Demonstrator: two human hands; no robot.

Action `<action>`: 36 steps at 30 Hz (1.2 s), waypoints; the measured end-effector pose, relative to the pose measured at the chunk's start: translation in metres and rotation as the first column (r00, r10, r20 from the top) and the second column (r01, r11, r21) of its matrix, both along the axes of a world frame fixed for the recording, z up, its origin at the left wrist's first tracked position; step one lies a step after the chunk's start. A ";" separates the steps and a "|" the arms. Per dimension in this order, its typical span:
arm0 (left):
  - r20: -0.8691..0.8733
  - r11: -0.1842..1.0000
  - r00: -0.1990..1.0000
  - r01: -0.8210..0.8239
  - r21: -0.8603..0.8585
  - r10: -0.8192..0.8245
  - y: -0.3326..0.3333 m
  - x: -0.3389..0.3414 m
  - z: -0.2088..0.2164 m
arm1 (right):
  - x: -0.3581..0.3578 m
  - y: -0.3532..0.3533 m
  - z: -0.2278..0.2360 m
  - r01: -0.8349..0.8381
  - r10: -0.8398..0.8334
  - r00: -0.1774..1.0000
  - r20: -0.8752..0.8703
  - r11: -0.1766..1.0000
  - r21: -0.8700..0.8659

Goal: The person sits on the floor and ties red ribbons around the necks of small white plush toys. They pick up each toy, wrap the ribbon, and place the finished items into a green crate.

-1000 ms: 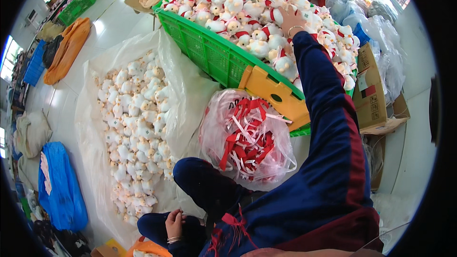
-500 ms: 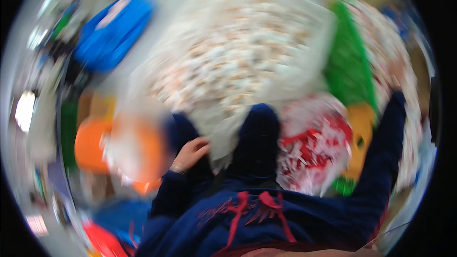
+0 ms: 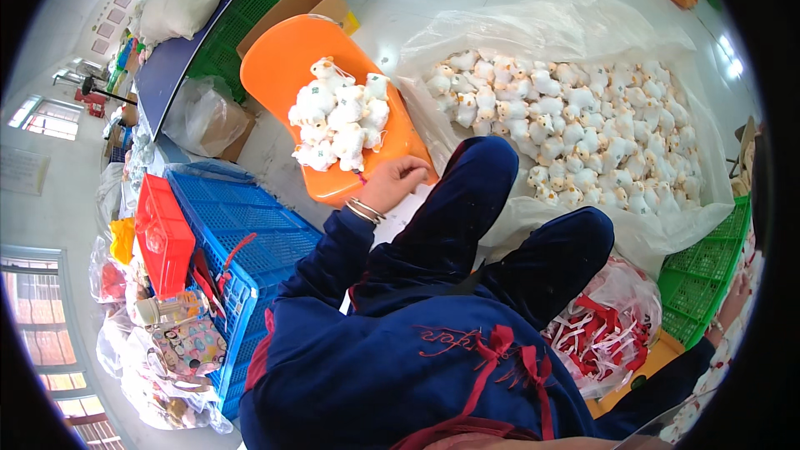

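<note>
My left hand [image 3: 392, 186], with bracelets at the wrist, hovers by the near edge of an orange chair [image 3: 283, 54], above my thigh. Its fingers are loosely curled, with a gap between thumb and forefinger and nothing visible in them. A heap of small white plush animals [image 3: 337, 112] with orange-yellow bits lies on the chair seat. Far out at the right rim, my right hand [image 3: 733, 298] reaches past a green crate [image 3: 707, 271] to more white plush pieces [image 3: 733, 350]. The rim distorts and partly cuts off that hand, so its fingers cannot be made out.
Many more plush animals [image 3: 592, 125] lie on a clear plastic sheet [image 3: 542, 21] on the floor. Red and white ribbons fill a plastic bag [image 3: 604, 325] beside my right leg. On my left stand a blue crate [image 3: 262, 233], a red basket [image 3: 158, 229] and a cardboard box [image 3: 308, 4].
My view has swung left, bringing the orange chair and its plush heap nearer the middle. My left hand has moved from my thigh to the chair's edge; my right arm still reaches out rightward.
</note>
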State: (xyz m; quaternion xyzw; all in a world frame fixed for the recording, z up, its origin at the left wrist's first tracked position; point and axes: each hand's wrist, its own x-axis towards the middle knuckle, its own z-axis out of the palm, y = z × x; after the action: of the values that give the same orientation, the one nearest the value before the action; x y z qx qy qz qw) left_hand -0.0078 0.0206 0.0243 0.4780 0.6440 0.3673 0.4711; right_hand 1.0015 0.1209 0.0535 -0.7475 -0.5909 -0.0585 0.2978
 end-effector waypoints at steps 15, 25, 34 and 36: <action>-0.315 0.949 0.898 -0.262 0.176 0.306 -0.006 -0.161 -0.001 | -0.317 -0.238 -0.175 0.065 -0.025 0.998 0.066 0.687 -0.723; -0.290 0.963 0.923 -0.209 0.170 0.252 -0.036 -0.153 -0.028 | -0.370 -0.239 -0.142 0.064 -0.081 0.997 -0.002 0.808 -0.586; -0.141 0.989 0.990 0.022 0.149 0.000 0.001 -0.120 -0.037 | -0.358 -0.260 -0.077 0.240 -0.333 0.931 -0.147 0.864 -0.442; -0.130 0.985 0.991 0.065 0.159 -0.045 0.012 -0.105 -0.034 | -0.338 -0.274 -0.083 0.215 -0.296 0.913 -0.282 0.934 -0.284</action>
State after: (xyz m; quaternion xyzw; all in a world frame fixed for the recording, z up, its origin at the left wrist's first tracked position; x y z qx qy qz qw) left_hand -0.1128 0.0322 -0.0102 0.5546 0.6269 0.3744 0.3990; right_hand 0.6630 -0.1528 -0.0292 -0.8493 -0.4337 0.0989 0.2841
